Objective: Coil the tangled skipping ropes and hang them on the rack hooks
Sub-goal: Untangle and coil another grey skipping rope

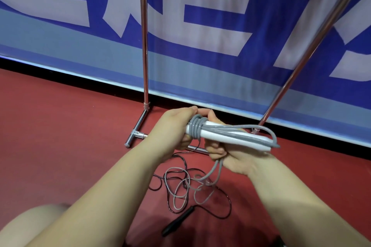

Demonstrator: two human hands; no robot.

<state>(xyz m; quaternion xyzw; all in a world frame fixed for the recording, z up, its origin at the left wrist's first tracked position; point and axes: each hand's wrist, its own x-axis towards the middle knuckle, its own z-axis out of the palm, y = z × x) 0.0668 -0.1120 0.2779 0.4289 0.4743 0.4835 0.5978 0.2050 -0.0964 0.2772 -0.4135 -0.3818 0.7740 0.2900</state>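
Left hand (176, 126): fingers curled round the near end of the white handles (224, 134), thumb on top, right at the tight grey turns wound about them. Clenched on the bundle.

Right hand (226, 156): palm under the handles, fingers closed up from below; thumb (212, 116) pokes above by the wraps. Grey rope (217, 168) drops in two strands out of this fist.

Handles lie side by side, long axis running from the left hand out to the right and slightly down, far tips (267, 147) past the right wrist. A loose grey loop arcs over that far end.

Slack: the grey strands fall to the red floor (60, 126) directly below the hands and end in loose loops, tangled there with a thin black rope (222, 192); one black handle (176, 220) lies nearer the body.

Judgement: winding is partly done, a good deal of slack is left. The slack hangs below the right fist, so that hand is nearer to feed it while the left holds the wrapped end.

Rack: chrome upright (145, 46) and a slanted pole (313, 46) stand beyond the hands, against the blue banner (200, 6). Hooks out of view above, cannot tell where
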